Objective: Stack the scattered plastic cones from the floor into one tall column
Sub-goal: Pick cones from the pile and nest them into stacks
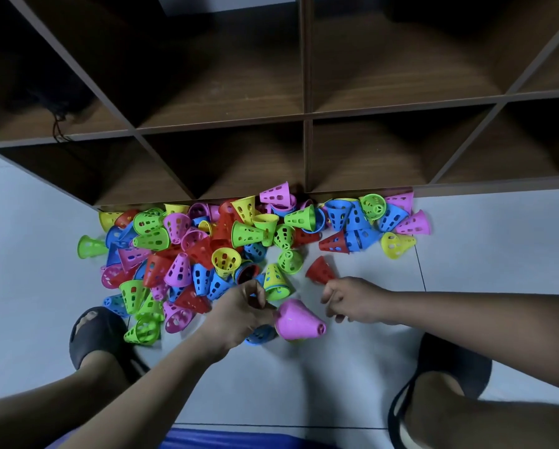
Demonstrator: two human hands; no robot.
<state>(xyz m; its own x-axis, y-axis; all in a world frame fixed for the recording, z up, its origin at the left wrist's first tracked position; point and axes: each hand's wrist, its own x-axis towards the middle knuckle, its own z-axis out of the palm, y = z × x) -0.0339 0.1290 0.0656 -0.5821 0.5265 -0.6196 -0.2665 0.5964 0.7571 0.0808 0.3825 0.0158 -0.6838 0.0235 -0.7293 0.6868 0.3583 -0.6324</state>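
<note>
Holding the pink cone (pixel 299 320) by its wide end w/ curled fingers, tip aimed right, L grip (pixel 239 314) sits just beside R grip (pixel 352 299), whose curled fingers meet the red cone (pixel 319 270) at its narrow end (can't tell if pinched), both near the pile (pixel 207 247) on the floor (pixel 466 254).

Single head-mounted wide-angle view, directed forward and steeply downward, close above the floor (pixel 466 241); the shelf unit (pixel 307 118) fills the far half.
</note>
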